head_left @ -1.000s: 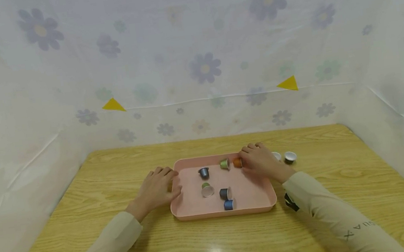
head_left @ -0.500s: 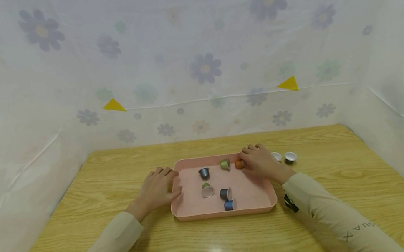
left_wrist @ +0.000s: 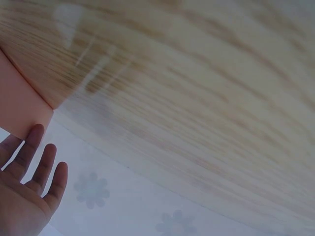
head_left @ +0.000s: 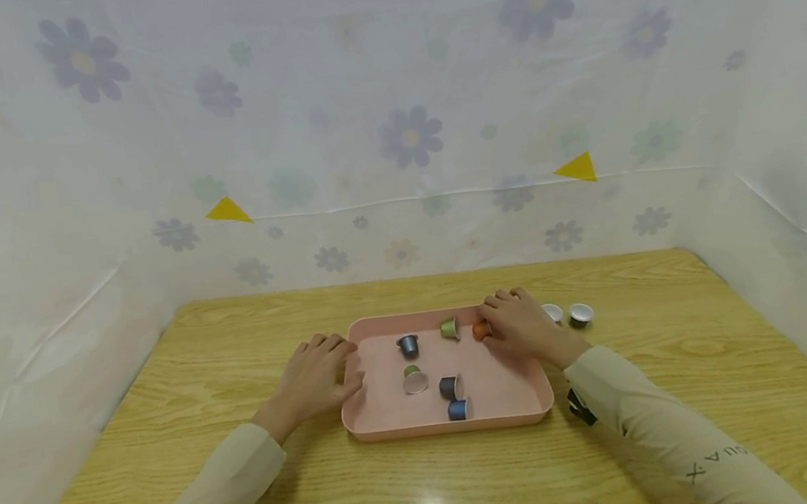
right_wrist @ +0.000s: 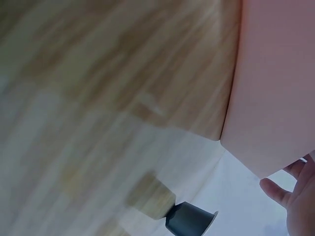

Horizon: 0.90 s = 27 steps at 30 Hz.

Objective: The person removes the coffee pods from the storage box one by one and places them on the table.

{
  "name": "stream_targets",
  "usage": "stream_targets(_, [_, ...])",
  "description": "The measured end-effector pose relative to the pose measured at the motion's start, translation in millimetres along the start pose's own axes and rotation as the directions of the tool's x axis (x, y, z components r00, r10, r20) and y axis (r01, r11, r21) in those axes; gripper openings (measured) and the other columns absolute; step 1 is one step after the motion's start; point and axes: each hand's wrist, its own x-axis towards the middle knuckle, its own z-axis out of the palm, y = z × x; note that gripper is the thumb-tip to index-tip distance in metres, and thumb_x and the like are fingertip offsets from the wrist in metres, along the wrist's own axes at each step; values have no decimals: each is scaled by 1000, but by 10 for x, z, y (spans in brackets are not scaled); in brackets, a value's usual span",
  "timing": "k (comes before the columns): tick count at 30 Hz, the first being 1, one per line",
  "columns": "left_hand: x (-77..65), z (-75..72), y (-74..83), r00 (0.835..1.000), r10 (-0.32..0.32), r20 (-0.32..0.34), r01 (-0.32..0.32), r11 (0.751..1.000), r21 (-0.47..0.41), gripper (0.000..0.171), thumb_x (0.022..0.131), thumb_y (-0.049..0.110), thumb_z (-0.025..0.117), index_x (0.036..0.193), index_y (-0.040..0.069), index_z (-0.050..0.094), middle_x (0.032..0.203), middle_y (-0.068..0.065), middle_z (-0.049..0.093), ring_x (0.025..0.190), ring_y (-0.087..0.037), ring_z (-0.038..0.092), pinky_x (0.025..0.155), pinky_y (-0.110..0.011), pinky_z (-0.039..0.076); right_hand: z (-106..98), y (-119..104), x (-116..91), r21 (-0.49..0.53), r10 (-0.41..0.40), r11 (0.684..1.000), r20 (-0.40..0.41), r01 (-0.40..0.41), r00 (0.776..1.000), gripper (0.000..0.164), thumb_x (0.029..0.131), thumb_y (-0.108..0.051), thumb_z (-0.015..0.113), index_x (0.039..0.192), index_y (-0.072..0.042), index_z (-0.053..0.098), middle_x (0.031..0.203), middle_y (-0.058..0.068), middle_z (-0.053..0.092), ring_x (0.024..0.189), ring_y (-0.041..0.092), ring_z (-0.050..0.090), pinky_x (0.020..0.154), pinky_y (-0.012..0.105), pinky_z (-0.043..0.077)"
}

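A shallow pink tray (head_left: 440, 429) lies on the table, holding several coffee capsules. At its far right corner my right hand (head_left: 521, 323) reaches over the rim, with thumb and fingers around an orange coffee capsule (head_left: 481, 330), partly hidden. My left hand (head_left: 316, 376) rests at the tray's left rim, its fingers spread loosely and holding nothing; the left wrist view shows these fingers (left_wrist: 43, 164) near the tray corner. Inside lie a green capsule (head_left: 449, 329), a grey-blue one (head_left: 408, 345), a green one with its lid facing me (head_left: 415, 380), a dark one (head_left: 450, 387) and a blue one (head_left: 457, 410).
Right of the tray stand two capsules with white lids, one partly behind my right hand (head_left: 551, 312) and one dark-bodied capsule (head_left: 581, 314). A small black object (head_left: 581, 407) shows by the right sleeve. White flowered sheeting (head_left: 416, 233) encloses the wooden table (head_left: 252, 497).
The orange capsule has shifted slightly right and toward me, turning in my right fingers. My left hand and the other capsules have stayed put.
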Motion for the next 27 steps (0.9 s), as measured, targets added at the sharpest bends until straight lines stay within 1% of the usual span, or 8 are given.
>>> stream_targets(9, [10, 9, -1, 1000, 2, 5, -2, 1000, 4, 43, 82, 43, 58, 111, 11, 62, 109, -5, 60, 99, -26, 53, 83, -45, 45, 23, 25, -20, 3, 16, 1000, 6, -16, 1000, 29, 79, -32, 68, 98, -13, 59, 92, 3, 61, 90, 23, 53, 85, 46, 40])
stream_targets(15, [12, 13, 0, 1000, 1, 11, -1, 1000, 14, 43, 83, 43, 58, 112, 11, 62, 109, -5, 60, 99, -26, 53, 83, -45, 45, -18, 32, -32, 25, 28, 999, 23, -29, 999, 25, 79, -32, 68, 94, -14, 58, 90, 1, 60, 89, 22, 53, 85, 46, 40])
stream_targets(19, [13, 8, -2, 1000, -5, 14, 5, 1000, -2, 43, 83, 43, 58, 112, 11, 62, 110, -5, 60, 100, -26, 53, 84, -45, 45, -50, 28, -33, 19, 25, 999, 27, -26, 999, 23, 78, -32, 68, 90, -15, 58, 86, 1, 59, 88, 22, 53, 84, 46, 41])
stream_targets(22, [14, 14, -5, 1000, -10, 16, 11, 1000, -4, 43, 83, 42, 58, 112, 11, 62, 110, -5, 60, 100, -26, 53, 84, -45, 45, -73, 26, -34, 20, 27, 999, 21, -27, 999, 22, 78, -31, 68, 89, -15, 58, 85, 0, 58, 86, 22, 54, 84, 46, 42])
stream_targets(27, [15, 23, -12, 999, -25, 37, 25, 1000, -16, 43, 83, 42, 57, 113, 12, 62, 112, -4, 59, 102, -26, 52, 85, -46, 44, -115, 38, -48, 11, 24, 1000, 16, -24, 1000, 25, 78, -34, 69, 90, -15, 59, 86, 0, 57, 85, 23, 53, 83, 47, 42])
